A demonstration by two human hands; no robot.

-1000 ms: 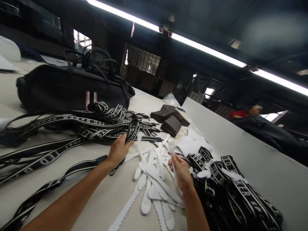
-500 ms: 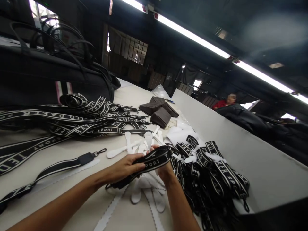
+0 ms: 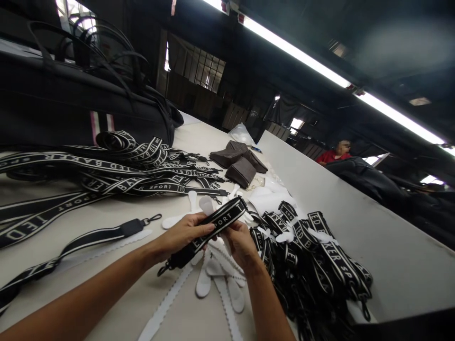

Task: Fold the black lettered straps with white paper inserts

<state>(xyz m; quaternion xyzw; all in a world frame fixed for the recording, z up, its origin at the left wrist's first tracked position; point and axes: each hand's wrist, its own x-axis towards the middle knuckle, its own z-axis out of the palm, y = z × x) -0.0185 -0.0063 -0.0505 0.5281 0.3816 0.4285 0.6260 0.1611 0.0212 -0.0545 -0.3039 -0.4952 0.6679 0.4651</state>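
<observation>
I see the left hand (image 3: 185, 234) clamping the folded black strap (image 3: 223, 220) over white strips (image 3: 203, 284) — partly covered. The right hand's (image 3: 242, 244) fingertips hide behind it (I can't tell their grip); the left edge crops a black bag (image 3: 71, 104).

Just below centre we see a strap (image 3: 227, 215), black with pale edge lines and lettering; the strap pile (image 3: 121, 168) at left and the bundles (image 3: 336, 258) at lower right carry the same pattern. We find white strips (image 3: 203, 284) at lower centre, dark brown pouches (image 3: 241, 171) at centre, a cream counter (image 3: 194, 142), a red garment (image 3: 324, 157) at right, and, upper left, a black bag (image 3: 53, 104) with pink and white stripes.
</observation>
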